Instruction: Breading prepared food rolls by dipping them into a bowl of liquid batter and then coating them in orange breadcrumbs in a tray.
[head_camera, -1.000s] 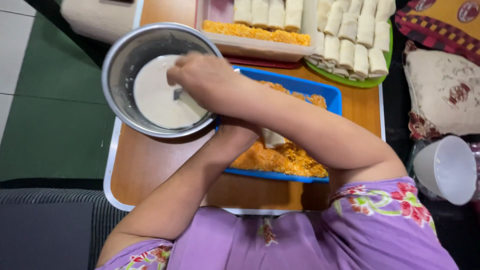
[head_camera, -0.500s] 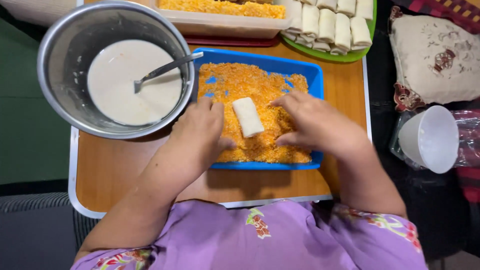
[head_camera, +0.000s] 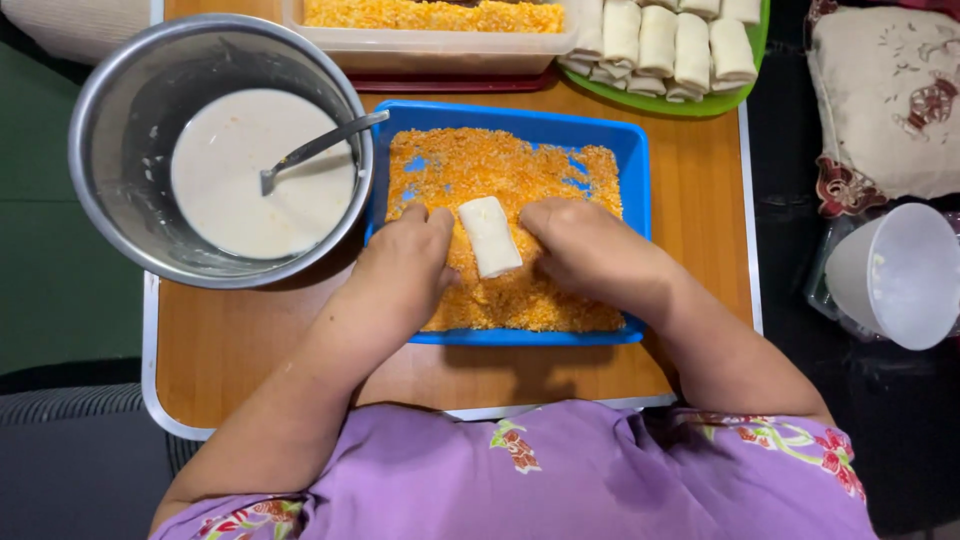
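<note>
- My left hand (head_camera: 405, 268) lies palm down, knuckles up, fingers curled loosely together and pointing away from me.
- My left forearm runs back from it at a slant toward my left shoulder, bare to the purple floral sleeve.
- My right hand (head_camera: 590, 250) lies palm down too, fingers bent inward toward the left hand, thumb tucked out of view.
- My right forearm angles out to my right, bare up to its sleeve near the elbow.
- Both hands sit level with each other, a narrow gap between their fingertips, neither closed into a fist.
- Both wrists are straight, in line with the forearms.
</note>
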